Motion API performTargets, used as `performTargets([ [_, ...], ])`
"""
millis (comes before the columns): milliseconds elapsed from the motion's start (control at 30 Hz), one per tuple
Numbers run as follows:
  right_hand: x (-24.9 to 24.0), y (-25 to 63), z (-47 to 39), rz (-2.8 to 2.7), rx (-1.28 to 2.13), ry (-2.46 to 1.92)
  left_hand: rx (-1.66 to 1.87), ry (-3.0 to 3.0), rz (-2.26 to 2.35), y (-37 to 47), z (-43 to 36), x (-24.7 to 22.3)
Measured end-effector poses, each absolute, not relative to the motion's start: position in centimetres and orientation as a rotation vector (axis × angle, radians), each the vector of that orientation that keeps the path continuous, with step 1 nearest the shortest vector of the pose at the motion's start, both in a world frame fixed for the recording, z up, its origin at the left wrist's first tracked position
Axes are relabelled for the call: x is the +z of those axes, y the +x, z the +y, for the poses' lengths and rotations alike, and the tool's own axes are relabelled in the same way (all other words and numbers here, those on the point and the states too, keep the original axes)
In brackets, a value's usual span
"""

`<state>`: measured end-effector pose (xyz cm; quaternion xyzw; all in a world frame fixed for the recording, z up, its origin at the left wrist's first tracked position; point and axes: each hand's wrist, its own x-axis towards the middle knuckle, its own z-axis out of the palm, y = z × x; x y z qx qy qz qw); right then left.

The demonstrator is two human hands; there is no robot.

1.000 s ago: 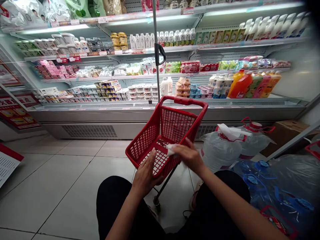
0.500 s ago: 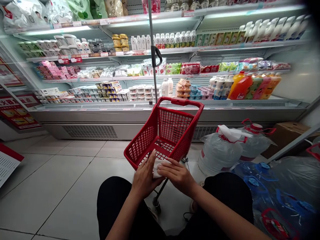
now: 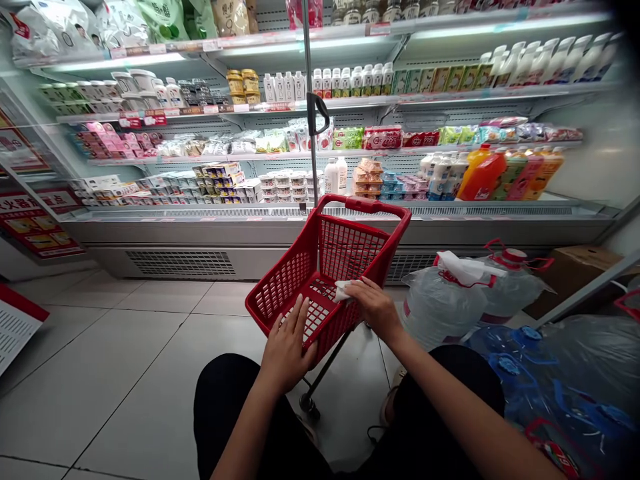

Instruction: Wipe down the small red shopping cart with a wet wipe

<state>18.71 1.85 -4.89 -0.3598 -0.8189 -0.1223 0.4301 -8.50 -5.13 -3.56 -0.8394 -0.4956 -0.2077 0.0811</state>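
A red plastic shopping cart (image 3: pixel 295 260) stands tilted before my knees, its basket empty and its handle at the far side. My right hand (image 3: pixel 374 308) is closed on a crumpled white cloth (image 3: pixel 343 291) and presses it to the cart's right rim. Whether the cloth is paper or fabric I cannot tell. At the near left rim lies my left hand (image 3: pixel 289 353), fingers stretched out over the edge and holding nothing. The near rim is partly hidden under it.
Behind the cart is a glass-fronted fridge (image 3: pixel 185 233) stocked with dairy and drinks. Large wrapped water bottles (image 3: pixel 443 307), another white cloth (image 3: pixel 465 267) on top and a cardboard box (image 3: pixel 575 273) stand to the right. Blue-capped bottles (image 3: pixel 530 380) crowd my right knee. Tiled floor (image 3: pixel 125 360) extends left.
My right hand has moved away from my left, up and right along the rim, taking the white cloth with it. My left hand stays at the near rim. The cart has shifted slightly.
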Motion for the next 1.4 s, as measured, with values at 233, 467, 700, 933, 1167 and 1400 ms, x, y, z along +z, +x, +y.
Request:
performTargets([
  [233, -5.5, 17.1, -0.6, -2.166, -0.370, -0.751, -0.704, -2.340, -1.520, -3.6, -6.0, -5.2],
  [467, -2.4, 24.7, 4.8, -2.090, -0.452, -0.957, -0.724, -2.420, -1.395, -5.3, -6.8, -4.5],
  [700, -4.7, 18.9, 1.1, -2.072, -0.397, -0.876, -0.762, -2.415, -1.424, -5.8, -6.8, -4.2],
  [933, -2.6, 23.3, 3.5, -2.191, -0.457, -0.793, -0.786, -2.488, -1.409, -6.4, -7.2, -4.1],
  [1167, -1.4, 27.5, 6.2, -1.979, -0.506, -1.065, -0.811, -2.474, -1.388, -6.1, -7.3, -4.0],
  [1400, -1.8, 26.8, 3.8, -2.212, -0.453, -0.856, -0.742, -2.456, -1.399, -6.2, -7.6, -4.0],
])
